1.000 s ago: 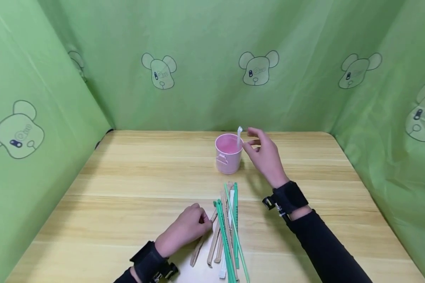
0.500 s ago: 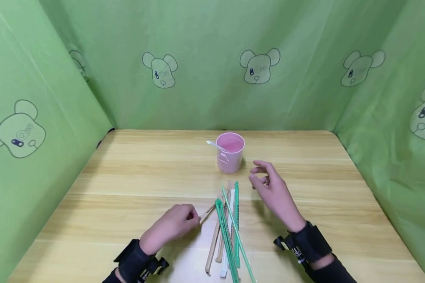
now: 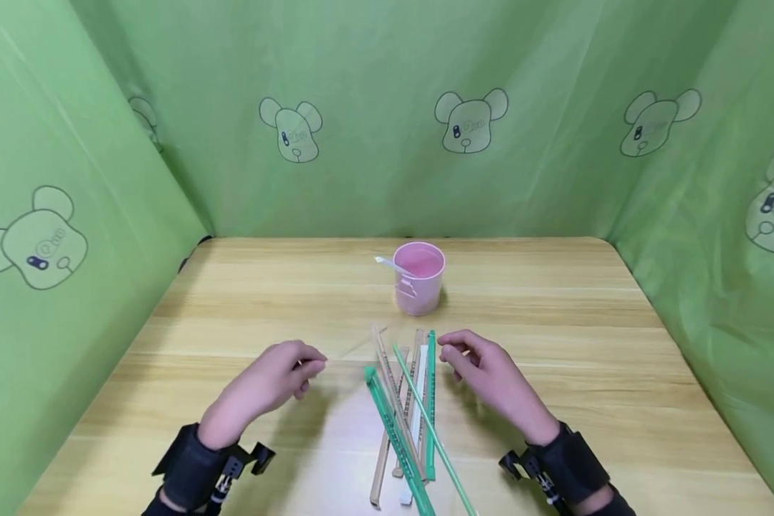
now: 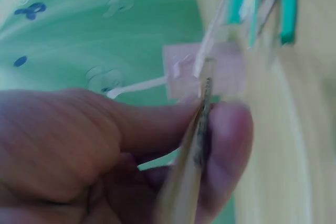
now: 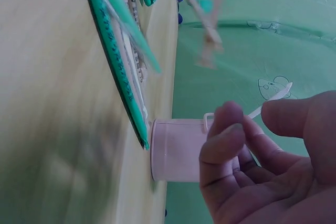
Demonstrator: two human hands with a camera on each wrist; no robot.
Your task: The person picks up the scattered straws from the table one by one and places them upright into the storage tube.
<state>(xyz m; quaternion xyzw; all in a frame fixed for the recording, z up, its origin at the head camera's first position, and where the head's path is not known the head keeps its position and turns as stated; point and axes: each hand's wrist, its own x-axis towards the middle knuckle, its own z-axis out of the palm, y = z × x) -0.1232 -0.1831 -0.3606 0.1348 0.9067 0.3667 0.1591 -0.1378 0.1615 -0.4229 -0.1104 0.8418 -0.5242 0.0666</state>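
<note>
My left hand [image 3: 264, 387] is left of the pile and pinches a paper-wrapped brown straw [image 4: 201, 135] between thumb and finger; its far end is blurred. Right of the pile, my right hand [image 3: 497, 383] holds nothing, its fingers loosely bent with a gap to the thumb [image 5: 294, 116]. Between the hands lie several straws: a green-wrapped straw [image 3: 396, 437], a thin light-green straw [image 3: 440, 448], another green-wrapped straw [image 3: 431, 401], and brown-wrapped ones, one a brown straw [image 3: 380, 469]. A pink cup [image 3: 419, 294] stands behind them, with a white straw [image 3: 392, 266] leaning over its rim.
The wooden table [image 3: 264, 294] carries the pile and cup. Green curtain [image 3: 374, 193] with printed bear heads encloses the back and both sides. Each wrist wears a black band with a small camera.
The left hand has moved left and up with the brown straw, and some pile straws have shifted left. The right hand has come back from the cup; the white straw now leans left in it.
</note>
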